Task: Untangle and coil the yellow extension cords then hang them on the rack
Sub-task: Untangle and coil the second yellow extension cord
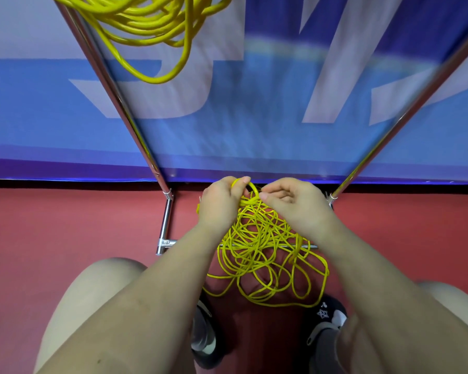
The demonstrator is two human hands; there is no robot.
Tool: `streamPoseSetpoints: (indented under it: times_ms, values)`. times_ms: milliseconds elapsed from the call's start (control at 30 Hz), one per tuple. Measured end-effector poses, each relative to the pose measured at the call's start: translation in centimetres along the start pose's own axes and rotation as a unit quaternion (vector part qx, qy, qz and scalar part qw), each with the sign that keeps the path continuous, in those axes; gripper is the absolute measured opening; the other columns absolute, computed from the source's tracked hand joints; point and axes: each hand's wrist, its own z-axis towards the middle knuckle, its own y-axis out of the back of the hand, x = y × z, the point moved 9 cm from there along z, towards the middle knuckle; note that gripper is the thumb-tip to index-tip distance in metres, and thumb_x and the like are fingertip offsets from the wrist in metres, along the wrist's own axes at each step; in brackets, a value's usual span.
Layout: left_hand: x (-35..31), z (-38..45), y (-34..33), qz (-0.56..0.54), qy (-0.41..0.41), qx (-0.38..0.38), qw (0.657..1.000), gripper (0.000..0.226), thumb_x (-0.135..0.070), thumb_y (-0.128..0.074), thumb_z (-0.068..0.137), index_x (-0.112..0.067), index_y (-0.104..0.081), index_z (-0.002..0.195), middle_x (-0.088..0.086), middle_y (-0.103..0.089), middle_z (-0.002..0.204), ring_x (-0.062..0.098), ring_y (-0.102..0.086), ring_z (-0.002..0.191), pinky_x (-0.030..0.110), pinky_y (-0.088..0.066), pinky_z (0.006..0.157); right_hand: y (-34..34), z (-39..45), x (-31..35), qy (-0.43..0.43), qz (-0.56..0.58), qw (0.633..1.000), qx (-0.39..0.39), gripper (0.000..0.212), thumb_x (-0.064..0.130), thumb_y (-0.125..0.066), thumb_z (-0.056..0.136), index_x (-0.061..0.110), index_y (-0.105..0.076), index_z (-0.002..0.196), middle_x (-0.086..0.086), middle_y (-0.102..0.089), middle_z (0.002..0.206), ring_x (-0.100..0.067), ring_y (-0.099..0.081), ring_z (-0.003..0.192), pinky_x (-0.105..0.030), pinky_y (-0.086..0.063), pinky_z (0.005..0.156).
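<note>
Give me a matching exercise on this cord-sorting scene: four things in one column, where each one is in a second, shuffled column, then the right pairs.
Things
1. tangled cord
2. coiled cord
3. left hand
4. shoes

Places
A. hanging high up on the rack, top left of the view
B. on the red floor at the bottom of the view, partly hidden by the arms
C. piled on the floor across the rack's low bar
D. at the far end of the tangle, its grip pinching a loop

Pairs: 1-C, 2-A, 3-D, 4-B
</note>
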Motion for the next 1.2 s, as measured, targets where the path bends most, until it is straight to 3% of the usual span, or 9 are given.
streamPoseSetpoints:
  times_ms: [167, 300, 433, 533, 633, 900, 1067, 1133, 1200]
  values:
    - [-1.4, -0.5, -0.3, 0.027, -0.063, -0.008, 0.998, 0.035, -0.039, -0.051, 0.094, -0.016, -0.064, 0.073, 0.008, -0.068, 0.072, 0.029, -0.062, 0.078, 0.037, -0.045, 0.076, 0.0, 0.4, -1.6, -0.057, -0.077, 0.995, -0.04, 0.019, 0.031, -0.072, 0.08, 0.013, -0.066, 0.077, -0.001, -0.064, 0.066, -0.015, -0.059, 0.061, -0.025, -0.046, 0.063]
    - [-1.2, -0.4, -0.8, 0.047, -0.085, 0.025, 0.995, 0.024, -0.035, -0.051, 0.095, -0.023, -0.061, 0.077, -0.011, -0.058, 0.059, 0.015, -0.056, 0.065, 0.028, -0.039, 0.07, -0.4, 0.5, -1.6, -0.044, -0.154, 0.987, -0.014, 0.019, 0.03, -0.065, 0.086, 0.017, -0.06, 0.074, 0.003, -0.054, 0.059, -0.012, -0.049, 0.056, -0.026, -0.037, 0.058]
    - [0.0, 0.0, -1.6, -0.07, -0.052, 0.083, 0.993, 0.019, -0.032, -0.055, 0.093, -0.035, -0.061, 0.11, -0.008, -0.067, 0.072, 0.01, -0.061, 0.065, 0.033, -0.049, 0.071, 0.2, 0.4, -0.2, 0.011, -0.237, 0.971, -0.037, 0.016, 0.033, -0.061, 0.088, 0.017, -0.063, 0.087, -0.002, -0.065, 0.085, -0.021, -0.056, 0.082, -0.032, -0.041, 0.068]
    - [-0.3, -0.5, -2.4, -0.034, -0.067, 0.134, 0.988, 0.009, -0.03, -0.057, 0.092, -0.033, -0.065, 0.096, -0.012, -0.062, 0.062, 0.008, -0.058, 0.052, 0.028, -0.046, 0.062, -0.4, 0.3, 0.6, 0.062, -0.282, 0.957, -0.019, 0.018, 0.032, -0.06, 0.088, 0.016, -0.064, 0.095, -0.003, -0.064, 0.098, -0.024, -0.056, 0.093, -0.033, -0.041, 0.075]
    - [-0.2, -0.8, -2.8, -0.03, -0.046, 0.158, 0.986, 0.025, -0.032, -0.056, 0.093, -0.024, -0.062, 0.071, -0.008, -0.051, 0.047, 0.007, -0.049, 0.04, 0.027, -0.038, 0.052, -0.7, 0.1, 1.1, 0.095, -0.288, 0.953, -0.016, 0.02, 0.032, -0.06, 0.088, 0.014, -0.064, 0.097, -0.003, -0.063, 0.098, -0.025, -0.056, 0.094, -0.034, -0.042, 0.075]
    - [2.3, 0.8, -1.2, -0.02, 0.044, 0.048, 0.998, 0.037, -0.052, -0.053, 0.087, -0.03, -0.065, 0.061, 0.003, -0.068, 0.073, 0.034, -0.065, 0.085, 0.047, -0.05, 0.086, 0.0, 0.1, 1.7, 0.093, -0.238, 0.965, -0.052, 0.017, 0.035, -0.062, 0.086, 0.019, -0.066, 0.089, 0.001, -0.067, 0.092, -0.02, -0.059, 0.09, -0.036, -0.047, 0.076]
    - [3.9, 1.3, -0.5, -0.038, 0.098, 0.021, 0.994, 0.038, -0.053, -0.051, 0.088, -0.03, -0.067, 0.063, 0.0, -0.066, 0.06, 0.029, -0.063, 0.068, 0.038, -0.05, 0.085, -0.1, -0.2, 1.8, 0.096, -0.211, 0.972, -0.028, 0.012, 0.033, -0.064, 0.085, 0.021, -0.064, 0.082, 0.005, -0.064, 0.082, -0.017, -0.059, 0.083, -0.04, -0.049, 0.076]
    - [4.4, 1.5, -0.1, -0.053, 0.107, 0.01, 0.993, 0.038, -0.063, -0.049, 0.076, -0.035, -0.069, 0.06, -0.001, -0.073, 0.085, 0.024, -0.067, 0.09, 0.041, -0.045, 0.095, 0.0, -0.5, 1.9, 0.106, -0.2, 0.974, -0.019, 0.01, 0.032, -0.065, 0.085, 0.024, -0.063, 0.079, 0.007, -0.061, 0.078, -0.015, -0.057, 0.078, -0.04, -0.049, 0.075]
    - [4.4, 1.6, 0.5, -0.049, 0.106, -0.008, 0.993, 0.036, -0.062, -0.048, 0.075, -0.036, -0.07, 0.064, 0.002, -0.065, 0.123, 0.018, -0.052, 0.123, 0.043, -0.036, 0.105, 0.3, -0.8, 2.0, 0.111, -0.192, 0.975, -0.015, 0.012, 0.031, -0.066, 0.084, 0.029, -0.058, 0.076, 0.009, -0.059, 0.075, -0.013, -0.053, 0.075, -0.039, -0.049, 0.075]
